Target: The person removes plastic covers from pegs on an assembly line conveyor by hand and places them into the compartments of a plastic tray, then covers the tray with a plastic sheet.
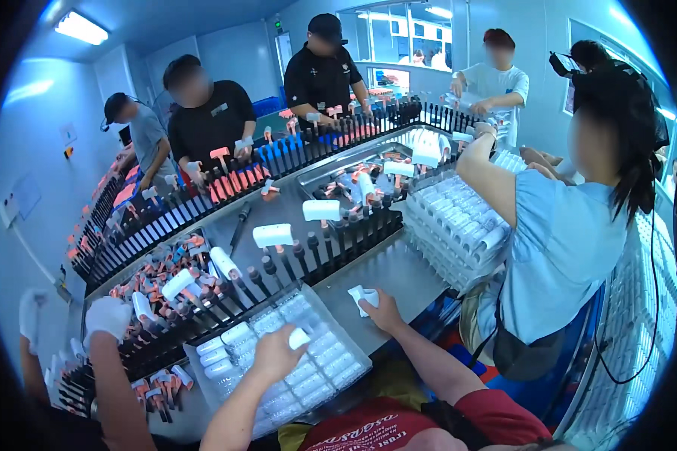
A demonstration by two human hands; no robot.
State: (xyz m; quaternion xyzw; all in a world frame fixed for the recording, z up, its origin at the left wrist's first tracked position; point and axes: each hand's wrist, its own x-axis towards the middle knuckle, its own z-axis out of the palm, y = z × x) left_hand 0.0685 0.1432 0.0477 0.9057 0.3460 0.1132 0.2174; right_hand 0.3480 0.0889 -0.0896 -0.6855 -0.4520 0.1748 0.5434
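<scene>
My left hand [275,356] is closed around a small white plastic shell [299,338], just above a clear compartment tray [351,366]. White rounded shells [217,363] fill some pockets at the tray's left; many others show only clear plastic. Right of the tray, over the metal tabletop [340,287], my right hand [384,310] pinches a white cloth [363,298] that looks folded. Whether a part lies inside that cloth is hidden. Beyond my hands, white shells [272,235] sit on top of upright black pegs [299,255].
A co-worker's gloved hand [108,316] is at the left. Trays of pink-and-black parts [165,278] lie inside the peg loop. Stacked clear trays [459,218] stand at the right beside a person in light blue [564,248]. Several other people work along the far side.
</scene>
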